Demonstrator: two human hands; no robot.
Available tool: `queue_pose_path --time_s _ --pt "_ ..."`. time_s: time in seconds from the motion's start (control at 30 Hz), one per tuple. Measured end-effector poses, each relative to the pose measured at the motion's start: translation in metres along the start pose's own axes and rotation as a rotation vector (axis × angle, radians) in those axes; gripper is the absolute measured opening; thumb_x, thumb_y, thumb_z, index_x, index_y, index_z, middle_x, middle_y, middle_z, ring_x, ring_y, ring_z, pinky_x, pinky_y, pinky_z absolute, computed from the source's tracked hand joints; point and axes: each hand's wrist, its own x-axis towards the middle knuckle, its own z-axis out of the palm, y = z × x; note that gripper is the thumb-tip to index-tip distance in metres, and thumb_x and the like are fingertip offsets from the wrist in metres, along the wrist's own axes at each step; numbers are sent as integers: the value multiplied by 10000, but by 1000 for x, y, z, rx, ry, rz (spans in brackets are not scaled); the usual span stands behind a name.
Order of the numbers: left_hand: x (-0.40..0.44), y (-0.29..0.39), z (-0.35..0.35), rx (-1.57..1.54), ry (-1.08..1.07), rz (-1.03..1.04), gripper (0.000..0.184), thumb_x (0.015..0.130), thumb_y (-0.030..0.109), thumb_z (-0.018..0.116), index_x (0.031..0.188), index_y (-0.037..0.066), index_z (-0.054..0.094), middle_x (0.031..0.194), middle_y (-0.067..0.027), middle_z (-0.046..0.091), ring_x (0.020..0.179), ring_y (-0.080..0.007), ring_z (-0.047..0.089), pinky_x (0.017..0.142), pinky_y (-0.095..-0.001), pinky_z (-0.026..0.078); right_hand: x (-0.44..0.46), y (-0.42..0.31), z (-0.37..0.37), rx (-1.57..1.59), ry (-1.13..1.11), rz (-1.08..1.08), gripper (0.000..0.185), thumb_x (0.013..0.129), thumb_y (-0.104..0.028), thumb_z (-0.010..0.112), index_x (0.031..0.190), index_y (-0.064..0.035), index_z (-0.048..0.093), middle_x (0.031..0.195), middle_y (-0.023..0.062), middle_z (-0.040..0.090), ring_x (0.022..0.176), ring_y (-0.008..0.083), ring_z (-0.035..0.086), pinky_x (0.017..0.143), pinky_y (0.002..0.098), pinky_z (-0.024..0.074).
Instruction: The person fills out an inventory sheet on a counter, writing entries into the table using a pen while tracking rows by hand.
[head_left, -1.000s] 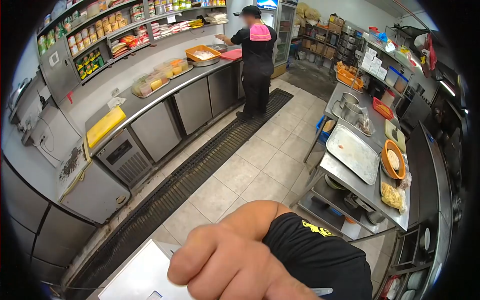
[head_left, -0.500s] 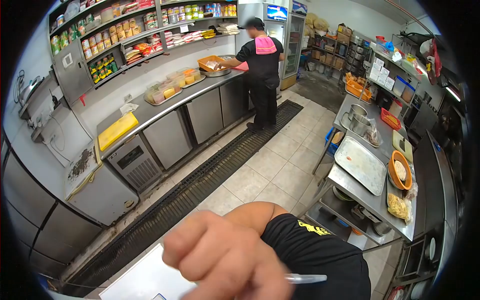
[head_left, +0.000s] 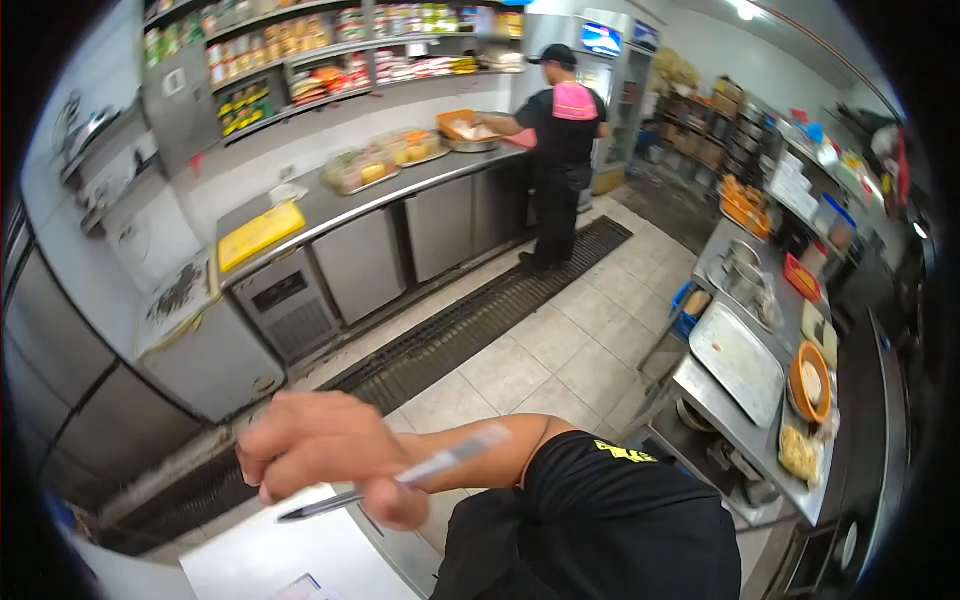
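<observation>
My right hand is raised in the lower middle, closed around a pen with a clear barrel and a dark tip pointing left. The pen passes between thumb and fingers. My forearm comes in from a black sleeve with a yellow print. Below the hand lies a white, flat sheet-like surface, with a small blue-edged thing at the bottom edge of the view. The hand is above this surface, apart from it. No part of my left hand shows.
Across the floor drain, a person with a pink towel reaches into an orange basket on the steel counter. A yellow board lies there too. At right, a steel table holds a tray and an orange bowl.
My right hand has moved left and away from the camera, with the pen now fully seen. The whole view has shifted, so the kitchen appears further right. The other person still stands at the counter.
</observation>
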Motion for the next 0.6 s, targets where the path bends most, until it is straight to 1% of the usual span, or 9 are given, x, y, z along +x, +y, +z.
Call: queue_pose_path --time_s 0.07,0.1,0.13,0.17,0.23,0.3,0.33,0.47,0.6 --pt "16 -13 54 44 -3 -92 877 933 710 490 1412 -24 491 1468 -209 493 1281 -399 490 906 -580 420 -42 24 26 279 -271 437 774 1056 -609 150 984 -12 638 905 124 668 655 243 610 604 350 487" --pt "13 -36 105 -274 395 195 868 956 599 587 1415 -119 420 1288 -288 552 1035 -467 580 885 -538 495 -64 33 46 438 -364 648 774 1047 -646 181 1008 -12 621 883 109 668 658 204 616 577 317 496" --pt "4 -34 94 -56 102 10 907 965 607 569 1468 -124 379 1466 -319 466 1301 -475 502 1043 -582 419 -87 44 66 482 -550 972 627 1076 -552 313 1129 -4 614 927 114 682 714 186 648 638 315 535" --pt "-3 -37 100 -184 -69 -37 886 996 560 551 1525 -105 300 1570 -314 322 1429 -489 315 1169 -621 215 -116 59 98 535 -656 1138 484 1086 -423 412 1248 -3 590 994 121 702 786 188 674 714 328 556" --pt "-2 -11 47 -239 -152 -116 902 982 574 555 1549 -73 283 1606 -305 273 1483 -465 240 1174 -656 138 -182 82 154 520 -860 909 311 1053 -233 509 1290 -50 595 1229 102 669 990 192 669 872 335 537" --pt "9 -13 2 -354 -188 -79 843 944 479 641 1518 -69 357 1595 -296 303 1488 -431 264 1181 -639 127 -242 88 210 644 -1026 1053 269 955 -37 614 1223 -59 600 1222 85 655 1071 196 653 954 333 510" --pt "9 -16 -4 -390 -163 -83 805 912 444 682 1479 -63 419 1582 -280 334 1483 -407 286 1169 -636 168 -265 87 237 644 -1053 995 178 1001 -141 574 1148 -41 592 1147 105 663 934 177 642 846 314 518" --pt "10 -13 -11 -213 -40 -35 756 869 517 666 1367 -39 543 1487 -227 458 1404 -333 387 1034 -581 292 -323 92 329 972 -1002 1305 308 1053 -308 419 1098 -33 550 960 126 651 661 110 514 599 265 421" --pt "8 -15 -10 -262 -25 -63 765 872 543 649 1355 -43 558 1474 -225 475 1382 -328 399 1036 -559 281 -354 99 371 1034 -1055 1377 185 1020 -202 487 1085 -37 539 906 109 648 619 103 502 562 251 415"
